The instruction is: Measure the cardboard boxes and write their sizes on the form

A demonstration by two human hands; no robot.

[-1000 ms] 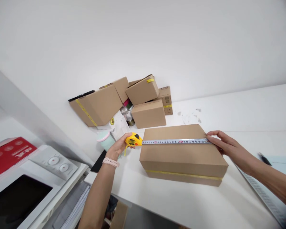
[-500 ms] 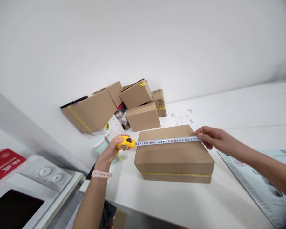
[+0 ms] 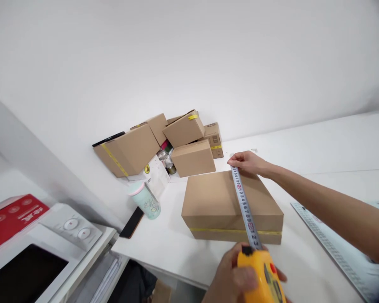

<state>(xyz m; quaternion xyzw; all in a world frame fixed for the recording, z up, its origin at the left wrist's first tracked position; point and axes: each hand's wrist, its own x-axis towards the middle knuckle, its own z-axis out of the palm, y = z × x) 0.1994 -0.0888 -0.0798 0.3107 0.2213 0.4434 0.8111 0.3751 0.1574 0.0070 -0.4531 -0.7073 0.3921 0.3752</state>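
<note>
My left hand (image 3: 236,275) is closed around a yellow tape measure (image 3: 261,273) at the front edge of the table. From its case the printed metal blade (image 3: 244,206) runs away from me, across the top of a brown cardboard box (image 3: 208,195). At the box's far edge my right hand (image 3: 246,162) pinches the blade's end between thumb and fingers. The box lies flat, with a strip of yellow tape along its near side. Part of its top is hidden under the blade.
Several brown cardboard boxes (image 3: 192,158) are stacked against the wall at the back. A mint tumbler (image 3: 147,202) stands left of the box, near a dark flat object (image 3: 132,223). A white microwave (image 3: 47,240) is at far left. A pale printed sheet (image 3: 344,244) lies at right.
The tape measure has swung from lying along the box's length to crossing its width. My left hand came toward me and right; my right hand moved left to the far edge.
</note>
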